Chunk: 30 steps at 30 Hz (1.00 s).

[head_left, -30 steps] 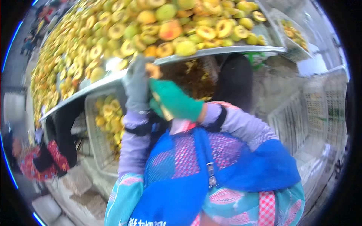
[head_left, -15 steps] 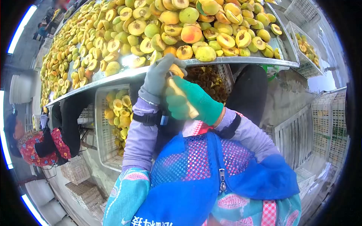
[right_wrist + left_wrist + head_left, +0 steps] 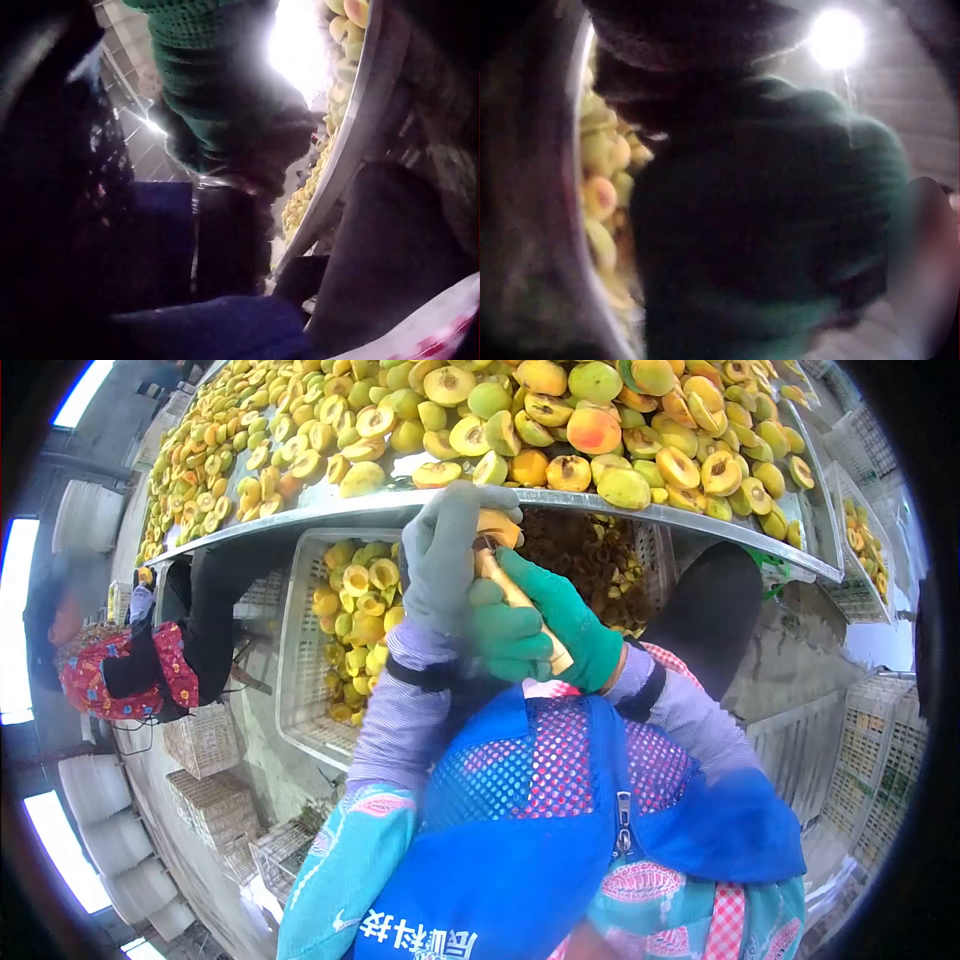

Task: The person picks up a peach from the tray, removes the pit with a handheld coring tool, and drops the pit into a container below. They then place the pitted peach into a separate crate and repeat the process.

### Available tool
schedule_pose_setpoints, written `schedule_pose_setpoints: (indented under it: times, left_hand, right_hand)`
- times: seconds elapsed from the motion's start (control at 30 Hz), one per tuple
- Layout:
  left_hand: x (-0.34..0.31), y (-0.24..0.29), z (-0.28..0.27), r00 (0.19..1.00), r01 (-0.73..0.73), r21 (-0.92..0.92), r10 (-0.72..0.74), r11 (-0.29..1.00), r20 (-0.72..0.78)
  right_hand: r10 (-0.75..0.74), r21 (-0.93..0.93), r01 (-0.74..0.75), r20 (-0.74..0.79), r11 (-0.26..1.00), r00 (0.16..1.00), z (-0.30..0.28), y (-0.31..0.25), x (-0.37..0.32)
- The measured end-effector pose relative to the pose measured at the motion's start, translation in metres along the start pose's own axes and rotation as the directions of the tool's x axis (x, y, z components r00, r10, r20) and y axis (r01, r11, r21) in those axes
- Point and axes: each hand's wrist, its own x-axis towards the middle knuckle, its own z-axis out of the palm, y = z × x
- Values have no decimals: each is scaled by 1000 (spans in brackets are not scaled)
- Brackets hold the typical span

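Observation:
My left hand, in a grey glove, holds a yellow peach half just below the front edge of the metal table. My right hand, in a green glove, grips a wooden-handled pitting tool. The tool's dark metal end sits at the cut face of the peach half, and its handle slants down between the green fingers. In the left wrist view the green glove fills the middle, dark and blurred. The right wrist view shows the green glove from below; the fruit is hidden there.
Many halved peaches are heaped on the metal table. Below it stand a crate of hollowed halves and another crate with brown scraps. At the left sits another person; stacked crates stand at the right.
The head view has shifted, so hands and table appear farther right. Both hands keep hold of the peach half and the tool, whose metal end now shows at the fruit.

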Motion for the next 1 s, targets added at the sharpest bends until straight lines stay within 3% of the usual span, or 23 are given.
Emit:
schedule_pose_setpoints:
  times: [0.07,0.17,0.2,0.27,0.3,0.33,0.37,0.4,0.43,0.47,0.5,0.57,0.63,0.67,0.7,0.73,0.77,0.8,0.83,0.87,0.93,0.97,1.0]
  left_hand:
    - [2,-4,1,998,-23,-19,24,1000,55]
    - [-5,3,12,977,143,-496,-202,856,-66]
    - [-8,0,4,952,137,-472,-248,871,-180]
    - [-7,-27,-45,872,-35,-161,-49,986,-488]
    - [-15,-7,-71,853,-32,-230,-93,973,-514]
    - [-14,-2,-111,848,235,325,-29,916,-529]
    - [-12,-4,-140,855,431,743,32,513,-518]
    - [-2,6,-141,881,418,876,128,242,-456]
    - [17,13,-141,911,380,923,196,-52,-364]
    - [42,11,-144,874,416,901,220,121,-434]
    - [65,15,-137,874,422,898,206,122,-439]
    - [114,6,-125,893,435,889,-60,-146,-447]
    - [139,2,-129,928,320,923,-125,-214,-350]
    - [142,3,-140,949,297,943,-64,-148,-309]
    - [135,20,-137,940,334,941,-94,50,-329]
    - [123,26,-139,944,328,756,-161,566,-289]
    - [110,27,-139,952,277,330,-212,902,-221]
    - [102,20,-138,968,247,-61,-250,967,-34]
    - [93,9,-134,967,251,-449,-205,857,148]
    - [85,-2,-114,984,123,-270,-82,955,157]
    - [69,-24,-72,972,-188,113,168,976,167]
    - [59,-21,-43,955,286,-599,-174,748,239]
    - [57,-28,-25,982,189,-579,-145,793,121]
  right_hand:
    - [-23,64,23,-8,998,1000,3,5,4]
    - [-48,31,48,5,998,999,7,7,7]
    - [-60,-35,60,-8,998,998,15,9,3]
    - [-41,-110,46,49,993,998,6,0,-10]
    - [-218,-254,168,-184,953,958,11,-4,-25]
    - [-346,-219,282,-363,934,865,-4,-14,-34]
    - [-327,-24,362,-486,932,810,-46,-29,-43]
    - [-552,-432,345,-621,833,556,-115,-22,-63]
    - [-470,-339,325,-655,883,592,-112,-22,-62]
    - [-391,-250,305,-676,919,625,-106,-24,-57]
    - [-302,-149,279,-697,948,651,-97,-21,-55]
    - [-392,-317,235,-663,919,638,-64,-20,-44]
    - [-474,-474,176,-633,862,612,-36,-21,-39]
    - [-507,-541,137,-627,830,591,-26,-19,-40]
    - [-536,-601,94,-619,794,573,-18,-18,-40]
    - [-601,-706,14,-592,708,537,-10,-18,-40]
    - [-655,-759,31,-539,650,530,-9,-19,-33]
    - [-700,-806,39,-488,591,521,-8,-24,-21]
    - [-744,-850,43,-434,525,509,-7,-29,-8]
    - [-838,-988,-96,-153,120,523,-16,-34,3]
    - [-802,-878,-251,212,-407,559,-20,-42,26]
    - [-789,-823,-283,285,-493,545,-16,-42,34]
    - [-768,-789,-348,229,-506,598,-13,-39,29]
